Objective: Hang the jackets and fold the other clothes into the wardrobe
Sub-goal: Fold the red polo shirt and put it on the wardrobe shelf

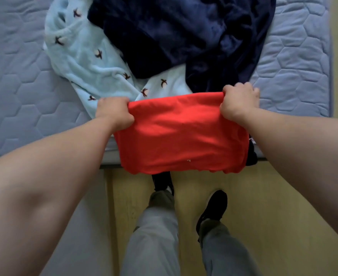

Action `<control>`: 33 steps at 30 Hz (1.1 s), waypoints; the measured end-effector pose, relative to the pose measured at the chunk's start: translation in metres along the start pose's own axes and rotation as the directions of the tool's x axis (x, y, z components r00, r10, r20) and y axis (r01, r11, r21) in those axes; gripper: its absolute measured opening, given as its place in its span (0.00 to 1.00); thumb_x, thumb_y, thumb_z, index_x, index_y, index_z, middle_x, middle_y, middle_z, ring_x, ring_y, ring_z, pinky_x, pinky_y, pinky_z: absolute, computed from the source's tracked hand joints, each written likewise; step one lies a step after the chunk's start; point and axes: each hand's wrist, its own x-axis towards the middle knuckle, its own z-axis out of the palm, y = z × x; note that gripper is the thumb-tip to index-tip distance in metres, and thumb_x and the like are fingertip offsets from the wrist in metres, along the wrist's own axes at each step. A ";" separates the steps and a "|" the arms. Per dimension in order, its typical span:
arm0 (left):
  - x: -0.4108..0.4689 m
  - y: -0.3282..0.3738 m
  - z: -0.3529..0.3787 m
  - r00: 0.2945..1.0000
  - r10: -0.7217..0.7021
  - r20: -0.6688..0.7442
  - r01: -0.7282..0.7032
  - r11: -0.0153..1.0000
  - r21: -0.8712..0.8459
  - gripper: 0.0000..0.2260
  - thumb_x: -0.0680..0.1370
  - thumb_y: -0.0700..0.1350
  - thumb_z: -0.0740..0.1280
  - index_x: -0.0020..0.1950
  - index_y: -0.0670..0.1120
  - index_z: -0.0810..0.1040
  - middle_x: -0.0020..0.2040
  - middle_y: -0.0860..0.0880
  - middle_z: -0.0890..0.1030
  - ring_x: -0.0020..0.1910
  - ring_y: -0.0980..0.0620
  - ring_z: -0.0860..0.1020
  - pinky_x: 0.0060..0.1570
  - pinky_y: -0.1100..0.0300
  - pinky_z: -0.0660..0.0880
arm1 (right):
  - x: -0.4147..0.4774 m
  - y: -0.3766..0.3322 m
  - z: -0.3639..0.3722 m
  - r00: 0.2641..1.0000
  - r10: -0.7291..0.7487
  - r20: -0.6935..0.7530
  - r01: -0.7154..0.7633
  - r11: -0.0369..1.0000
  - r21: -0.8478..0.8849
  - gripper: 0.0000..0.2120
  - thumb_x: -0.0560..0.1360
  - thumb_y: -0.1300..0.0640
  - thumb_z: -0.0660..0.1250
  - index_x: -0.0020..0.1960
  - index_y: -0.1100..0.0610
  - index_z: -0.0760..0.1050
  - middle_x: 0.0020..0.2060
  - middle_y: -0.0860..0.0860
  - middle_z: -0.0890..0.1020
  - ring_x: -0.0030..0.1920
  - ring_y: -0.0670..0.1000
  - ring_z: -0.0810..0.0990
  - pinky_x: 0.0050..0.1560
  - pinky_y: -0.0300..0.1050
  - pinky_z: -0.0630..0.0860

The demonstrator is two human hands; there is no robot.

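**Red garment strung between both fists, hanging your way**

Both grips are closed on cloth. Your left hand (113, 112) has its fingers curled round one top corner of the red garment (182, 134), and your right hand (238, 102) bunches the other. The top edge runs taut from fist to fist, so the long axis lies straight across you, left to right.

From that edge the red cloth drops back toward you. It drapes down past the edge of the bed (15, 86), and the hem hangs over the floor (283, 186) just ahead of your shoes. All the loose length sits on your side of the grip, none beyond it.

Your right hand reaches a touch further out over the bed than your left, so the top edge is slightly skewed. I'd square that off first.

Just past your knuckles lies the pale blue fleece (88, 62) with its little bird pattern, close to your left hand. The navy fleece (184, 32) is heaped over it and comes down near your right hand. Both are unfolded, and no wardrobe is in sight.

My read is that you are mid-fold on the red one. The next move is either bringing the two fists together to halve it across, or carrying the edge forward to lay it flat. Forward means landing on those fleeces, as bare mattress shows only out to the sides.
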 end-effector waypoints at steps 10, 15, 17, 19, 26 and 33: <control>0.068 -0.018 -0.132 0.985 0.073 -0.153 -0.047 0.985 0.165 0.09 0.65 0.50 0.64 0.43 0.50 0.73 0.41 0.44 0.78 0.48 0.39 0.79 0.50 0.49 0.69 | 0.059 -0.017 -0.101 0.978 0.196 -0.064 -0.199 0.980 -0.030 0.20 0.70 0.54 0.64 0.61 0.57 0.78 0.61 0.59 0.77 0.64 0.62 0.71 0.64 0.57 0.66; 0.107 0.000 -0.134 0.926 -0.106 -0.361 0.194 0.957 0.217 0.32 0.68 0.53 0.69 0.69 0.42 0.66 0.68 0.37 0.69 0.68 0.39 0.67 0.69 0.42 0.59 | 0.105 -0.034 -0.099 0.932 0.321 -0.166 -0.287 0.936 0.203 0.30 0.69 0.53 0.66 0.70 0.53 0.65 0.72 0.58 0.63 0.70 0.61 0.64 0.67 0.56 0.62; 0.100 0.021 -0.113 0.931 -0.058 -0.361 0.114 0.984 0.137 0.37 0.70 0.52 0.70 0.76 0.44 0.59 0.77 0.40 0.59 0.76 0.40 0.58 0.74 0.41 0.52 | 0.111 -0.032 -0.084 0.907 0.420 -0.028 -0.374 0.834 0.406 0.32 0.71 0.51 0.66 0.73 0.54 0.60 0.73 0.58 0.61 0.72 0.61 0.64 0.69 0.56 0.62; 0.077 0.052 -0.087 0.923 0.044 -0.383 -0.031 0.999 0.041 0.33 0.70 0.50 0.69 0.74 0.45 0.63 0.76 0.42 0.62 0.74 0.40 0.61 0.72 0.43 0.55 | 0.113 -0.025 -0.070 0.865 0.470 0.177 -0.474 0.647 0.597 0.33 0.75 0.47 0.65 0.74 0.58 0.60 0.73 0.60 0.65 0.72 0.62 0.67 0.70 0.53 0.64; -0.022 0.208 0.002 0.939 0.207 -0.273 -0.257 0.953 -0.162 0.19 0.73 0.52 0.67 0.63 0.49 0.75 0.62 0.47 0.75 0.58 0.43 0.74 0.54 0.48 0.69 | 0.100 0.016 -0.058 0.822 0.135 0.553 -0.560 0.010 0.829 0.23 0.73 0.44 0.74 0.60 0.58 0.78 0.50 0.51 0.85 0.35 0.47 0.84 0.26 0.35 0.76; -0.027 0.325 0.023 0.935 -0.351 0.043 0.341 0.864 -0.370 0.46 0.70 0.71 0.65 0.78 0.43 0.59 0.77 0.41 0.62 0.77 0.37 0.57 0.73 0.32 0.47 | 0.112 0.035 -0.070 0.860 -0.089 0.503 -0.510 -0.126 0.851 0.16 0.73 0.54 0.76 0.58 0.58 0.81 0.47 0.54 0.87 0.44 0.51 0.87 0.39 0.45 0.82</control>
